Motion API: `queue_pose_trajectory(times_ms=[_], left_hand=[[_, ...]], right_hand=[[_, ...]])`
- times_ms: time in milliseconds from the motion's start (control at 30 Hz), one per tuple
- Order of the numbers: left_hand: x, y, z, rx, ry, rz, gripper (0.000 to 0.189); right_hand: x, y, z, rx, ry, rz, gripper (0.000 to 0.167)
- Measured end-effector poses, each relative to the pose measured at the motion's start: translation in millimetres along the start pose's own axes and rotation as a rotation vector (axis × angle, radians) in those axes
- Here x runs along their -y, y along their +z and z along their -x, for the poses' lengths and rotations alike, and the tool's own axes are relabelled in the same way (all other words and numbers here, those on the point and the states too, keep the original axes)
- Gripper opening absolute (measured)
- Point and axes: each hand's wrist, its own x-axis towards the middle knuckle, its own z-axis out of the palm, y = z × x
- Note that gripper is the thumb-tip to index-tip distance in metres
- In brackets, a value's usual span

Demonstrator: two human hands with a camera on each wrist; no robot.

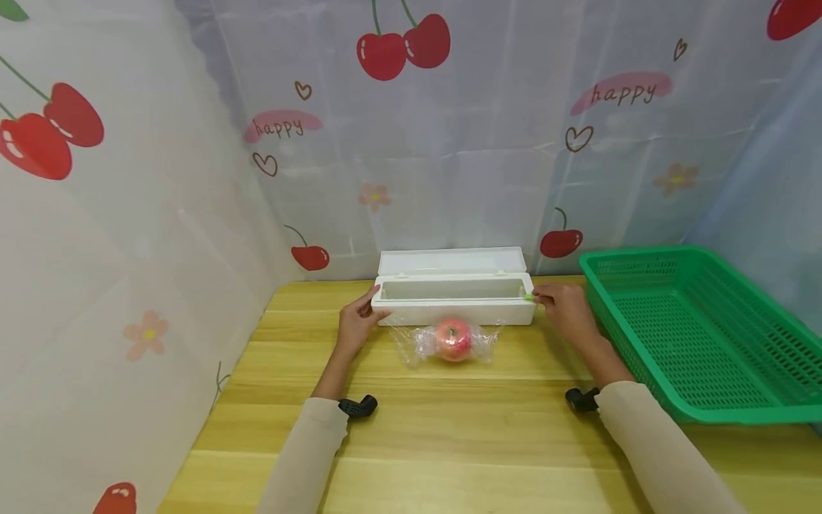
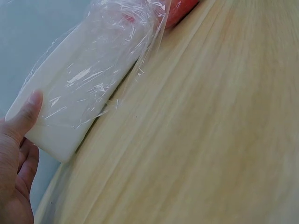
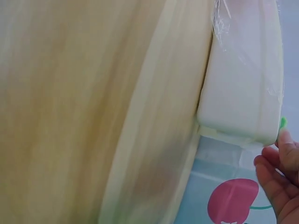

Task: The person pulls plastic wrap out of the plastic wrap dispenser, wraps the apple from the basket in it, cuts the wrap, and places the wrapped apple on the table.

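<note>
A long white cling film dispenser (image 1: 452, 313) lies at the back of the table, its lid (image 1: 452, 261) swung up and back. My left hand (image 1: 356, 325) grips its left end; in the left wrist view the thumb (image 2: 29, 112) presses the front face. At the right end, my right hand (image 1: 565, 308) pinches a small green slide cutter (image 1: 529, 297) between thumb and fingertips. Just in front of the dispenser sits a red apple (image 1: 453, 340) wrapped in clear film (image 1: 420, 343), whose loose ends spread to both sides. In the left wrist view this film overlaps the dispenser's front.
A green plastic basket (image 1: 648, 396) stands on the right, close to my right forearm. Behind the dispenser and on the left hang printed curtains (image 1: 462, 157) with cherries. The wooden table (image 1: 462, 442) stretches out in front of the apple.
</note>
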Motion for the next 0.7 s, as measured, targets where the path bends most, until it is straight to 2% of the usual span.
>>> queue_pose_trajectory(times_ms=[167,267,367,567,700], left_hand=[[9.9,0.9,-1.7,-0.010,-0.045,-0.003,0.061],[5.3,0.2,-1.1,0.002,-0.055,-0.011,0.061],[-4.2,-1.4,-0.7,0.033,-0.061,-0.007,0.061],[17.3,-2.4,-3.0,0.053,-0.067,0.015,0.067],[20.5,-1.5,-2.7,0.040,-0.084,0.025,0.069]], right_hand=[[1,1,2.8,0.017,0.085,-0.013,0.014],[6,2,4.7,-0.002,0.134,-0.047,0.021],[14,1,6.8,-0.030,0.221,-0.099,0.028],[22,5,11.6,-0.133,0.377,-0.160,0.036],[23,11,15.6,-0.198,0.477,-0.194,0.035]])
